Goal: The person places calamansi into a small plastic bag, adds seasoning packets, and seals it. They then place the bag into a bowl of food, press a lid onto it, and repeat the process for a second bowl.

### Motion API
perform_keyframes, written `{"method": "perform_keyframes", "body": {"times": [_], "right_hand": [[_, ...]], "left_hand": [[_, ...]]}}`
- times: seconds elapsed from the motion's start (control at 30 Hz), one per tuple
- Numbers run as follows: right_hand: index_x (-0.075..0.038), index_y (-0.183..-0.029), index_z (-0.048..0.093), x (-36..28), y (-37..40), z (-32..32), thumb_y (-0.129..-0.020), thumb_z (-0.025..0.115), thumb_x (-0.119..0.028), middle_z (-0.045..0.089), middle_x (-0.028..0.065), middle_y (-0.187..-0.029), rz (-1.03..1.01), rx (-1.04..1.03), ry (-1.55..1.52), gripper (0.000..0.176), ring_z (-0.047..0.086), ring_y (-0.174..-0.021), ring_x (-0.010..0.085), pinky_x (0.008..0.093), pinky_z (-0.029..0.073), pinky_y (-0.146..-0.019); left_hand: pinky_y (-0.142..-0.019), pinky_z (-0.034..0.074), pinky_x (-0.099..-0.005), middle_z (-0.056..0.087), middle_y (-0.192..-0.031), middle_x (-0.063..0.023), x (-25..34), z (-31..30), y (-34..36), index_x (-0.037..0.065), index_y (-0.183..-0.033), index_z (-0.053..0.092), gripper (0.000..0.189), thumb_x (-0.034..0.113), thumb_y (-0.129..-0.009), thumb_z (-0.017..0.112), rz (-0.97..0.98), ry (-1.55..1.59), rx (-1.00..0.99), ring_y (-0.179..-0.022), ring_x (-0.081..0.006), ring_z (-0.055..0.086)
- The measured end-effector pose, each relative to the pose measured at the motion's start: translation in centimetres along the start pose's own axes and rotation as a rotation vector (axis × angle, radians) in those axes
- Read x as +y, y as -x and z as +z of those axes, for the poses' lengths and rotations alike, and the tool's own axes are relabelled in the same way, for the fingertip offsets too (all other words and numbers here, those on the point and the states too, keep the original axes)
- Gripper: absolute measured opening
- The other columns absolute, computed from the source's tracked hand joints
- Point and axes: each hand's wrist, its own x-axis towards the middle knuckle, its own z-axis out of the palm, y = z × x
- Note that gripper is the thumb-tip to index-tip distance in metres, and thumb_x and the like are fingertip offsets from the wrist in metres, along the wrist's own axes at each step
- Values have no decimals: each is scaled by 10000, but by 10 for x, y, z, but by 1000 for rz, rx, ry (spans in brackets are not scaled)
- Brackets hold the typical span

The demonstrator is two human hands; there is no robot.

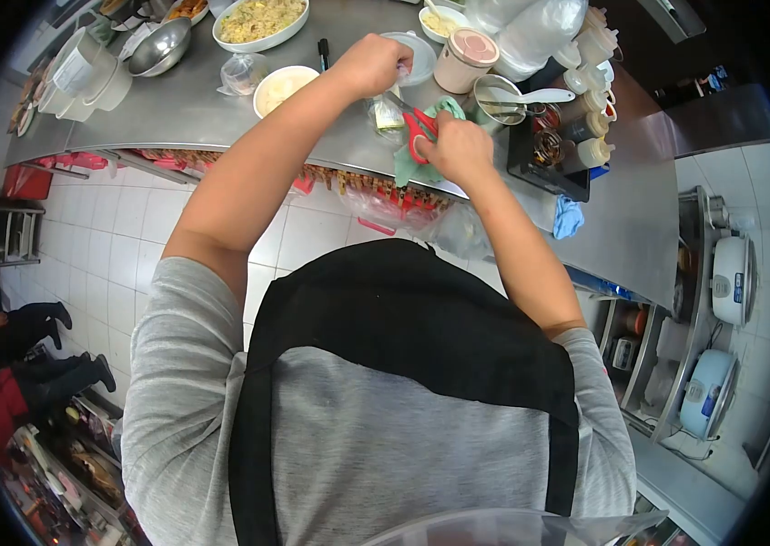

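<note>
- Tubs (85, 68), white, grouped at the left end of the steel counter (180, 109).
- Beside them, a metal bowl (160, 50), then, toward the back, a wide white bowl of yellow rice (262, 44).
- In front of the rice, a small clear bag (244, 75); just beside it, a bowl with pale contents (260, 98), partly hidden behind the left forearm (294, 123).
- Next, a black marker (323, 53), near the left forearm.
- Left hand (372, 65): fingers bunched just beyond a clear packet (387, 116); cannot tell whether pinching its top.
- Red-handled scissors (412, 127): held between the two hands, over a green cloth (406, 168). Blades point forward and left, toward packet and left hand; handles back and right; long axis diagonal. Cannot tell whether touching the packet.
- Behind, a clear lid (419, 56), close by the left fingers.
- Right hand (462, 146): fingers wrapped around the scissor handles, covering part of the cloth.
- Crowding close beyond the right hand, a lidded jar (467, 59) and a metal cup (492, 89) with a white spoon (547, 96) across it.
- Farther right, a black box (544, 179), a blue cloth (568, 217) and squeeze bottles (591, 155).
</note>
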Motion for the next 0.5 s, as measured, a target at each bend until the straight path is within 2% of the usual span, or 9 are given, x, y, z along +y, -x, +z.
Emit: {"method": "perform_keyframes", "body": {"times": [0.13, 0.2, 0.27, 0.37, 0.47, 0.5], "right_hand": [[-6, -917, 601, 16, -5, 2, -733, 635, -437, 666, 191, -839, -57, -7, 15, 469, 652, -814, 341, 436, 513, -707], [-8, -911, 606, 20, 0, -1, -738, 629, -433, 665, 191, -830, -50, -31, 3, 460, 651, -800, 343, 435, 515, -700], [-12, -872, 609, 14, -6, -8, -742, 625, -418, 655, 204, -787, -48, -15, -5, 426, 642, -759, 361, 458, 510, -675], [-3, -855, 612, 21, -21, -1, -752, 622, -405, 650, 217, -792, -133, -9, -33, 415, 638, -776, 366, 457, 509, -687], [-7, -858, 620, 35, -31, 3, -770, 623, -359, 646, 223, -807, -219, -17, -48, 363, 630, -779, 376, 456, 500, -691], [-9, -861, 624, 43, -29, 0, -777, 623, -341, 645, 225, -813, -238, -19, -52, 342, 626, -777, 382, 457, 496, -691]], "left_hand": [[-724, 501, -380, 655, -826, -170, -9, 7, 3, 54, -873, 659, 153, 84, -739, 593, -33, -24, 53, -799, -334, 639], [-698, 503, -348, 652, -823, -144, 7, -3, 5, 41, -862, 647, 134, 26, -741, 593, -128, 33, 17, -777, -283, 648], [-614, 513, -348, 664, -735, -144, 3, 9, 2, 48, -833, 660, 122, 20, -722, 616, -166, 42, 117, -655, -262, 651], [-639, 498, -382, 647, -751, -177, 11, 14, 3, 43, -816, 657, 125, 65, -706, 602, -194, 48, 129, -684, -322, 642], [-649, 499, -376, 649, -757, -171, 24, 7, 9, 46, -833, 654, 147, 50, -697, 600, -331, 210, 173, -704, -322, 642], [-666, 500, -376, 652, -774, -171, 36, 0, 12, 34, -851, 647, 158, 41, -702, 597, -275, 83, 256, -733, -298, 647]]}}
